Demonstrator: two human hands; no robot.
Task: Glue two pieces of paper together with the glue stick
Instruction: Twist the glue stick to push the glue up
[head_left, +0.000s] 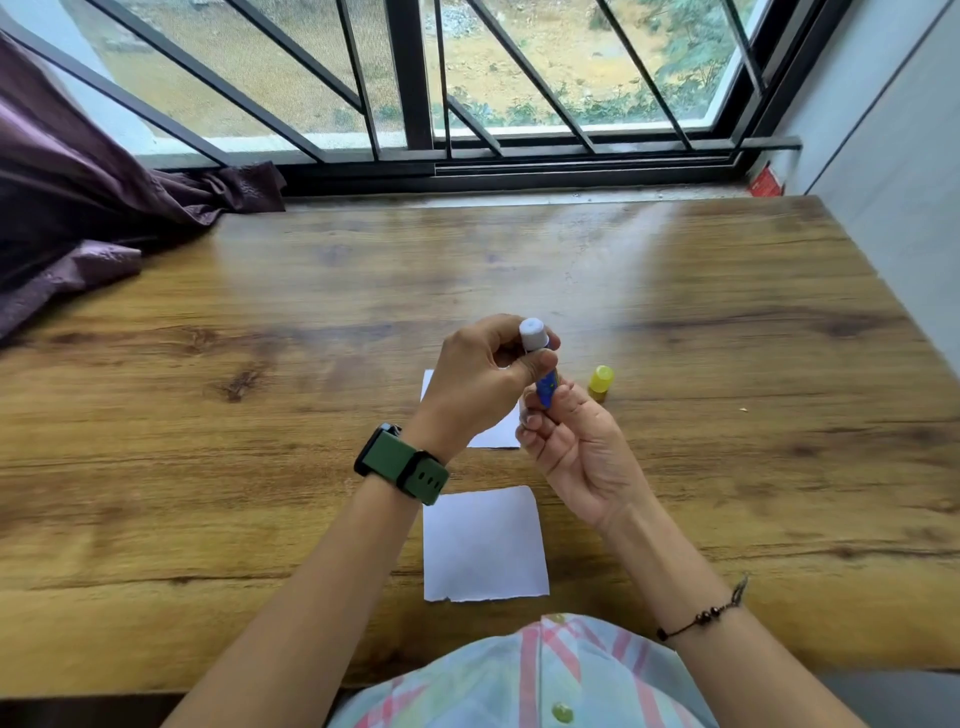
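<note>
Fingers (524, 364) of both hands grip the uncapped glue stick (540, 364).

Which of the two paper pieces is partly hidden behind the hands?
The far paper piece, beyond the wrists; the left hand covers much of it. The near paper piece lies fully visible by the table edge.

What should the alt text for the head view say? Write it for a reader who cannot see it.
Both hands hold an uncapped blue glue stick above a wooden table: left hand near its white tip, right hand at its base. Its yellow cap stands on the table to the right. One white paper lies near the person, another partly hidden under the hands.
</note>
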